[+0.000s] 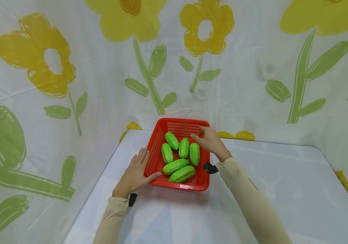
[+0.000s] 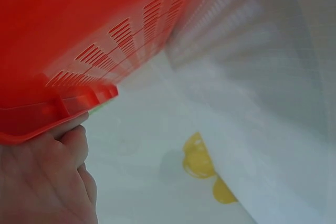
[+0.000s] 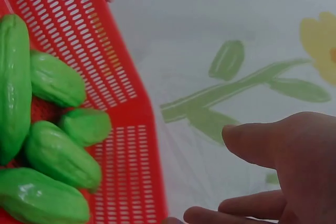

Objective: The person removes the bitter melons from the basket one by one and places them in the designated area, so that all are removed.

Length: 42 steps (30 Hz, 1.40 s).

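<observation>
Several green ridged vegetables [image 1: 184, 147] lie in a red perforated basket [image 1: 178, 186]. On the basket's left side, the left hand [image 1: 135, 174] rests with straight fingers along the rim and the thumb over the near left corner; the left wrist view has this hand [image 2: 47, 182] under the red rim [image 2: 58, 119]. Over the basket's far right corner is the right hand [image 1: 211, 139], fingers apart and holding nothing. In the right wrist view, that hand [image 3: 294, 166] has thumb and fingers spread beside the basket [image 3: 149, 129], with the green vegetables [image 3: 60, 156] at left.
The basket stands on a white table [image 1: 271, 176] near its far edge. Behind and to the left hangs a white curtain [image 1: 241, 74] with yellow flowers and green leaves. A black wrist strap piece [image 1: 210, 168] is close to the basket's right side.
</observation>
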Each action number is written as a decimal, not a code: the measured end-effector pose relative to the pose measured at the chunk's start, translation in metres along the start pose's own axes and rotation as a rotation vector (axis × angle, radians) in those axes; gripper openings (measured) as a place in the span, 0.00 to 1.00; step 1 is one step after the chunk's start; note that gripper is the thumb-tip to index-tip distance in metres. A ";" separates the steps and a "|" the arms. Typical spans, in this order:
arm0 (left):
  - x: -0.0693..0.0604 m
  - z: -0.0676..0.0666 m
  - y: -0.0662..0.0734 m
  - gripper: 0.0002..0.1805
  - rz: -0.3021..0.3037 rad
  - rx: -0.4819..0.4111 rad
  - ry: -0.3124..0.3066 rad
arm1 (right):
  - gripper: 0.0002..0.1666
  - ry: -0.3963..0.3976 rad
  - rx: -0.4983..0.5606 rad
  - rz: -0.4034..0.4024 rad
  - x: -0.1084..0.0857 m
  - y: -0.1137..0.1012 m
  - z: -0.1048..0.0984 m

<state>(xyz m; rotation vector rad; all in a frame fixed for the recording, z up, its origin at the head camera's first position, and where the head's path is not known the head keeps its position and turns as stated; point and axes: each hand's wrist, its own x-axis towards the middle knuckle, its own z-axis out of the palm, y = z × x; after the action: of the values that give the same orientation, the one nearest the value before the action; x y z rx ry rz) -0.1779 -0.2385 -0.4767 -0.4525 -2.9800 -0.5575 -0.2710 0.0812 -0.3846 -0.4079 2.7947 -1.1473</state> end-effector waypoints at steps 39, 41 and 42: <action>-0.001 0.003 0.000 0.59 0.000 -0.006 0.024 | 0.14 -0.084 -0.099 0.176 0.036 0.017 0.060; -0.001 0.003 -0.001 0.59 -0.003 -0.003 0.025 | 0.10 -0.081 -0.100 0.180 0.036 0.018 0.062; -0.001 0.003 -0.001 0.59 -0.005 -0.003 0.025 | 0.08 -0.082 -0.101 0.183 0.035 0.018 0.064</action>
<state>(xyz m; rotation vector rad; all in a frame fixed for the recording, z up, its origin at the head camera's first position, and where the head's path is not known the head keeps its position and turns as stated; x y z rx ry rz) -0.1771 -0.2384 -0.4794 -0.4354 -2.9574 -0.5634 -0.2968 0.0406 -0.4422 -0.1965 2.7582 -0.9322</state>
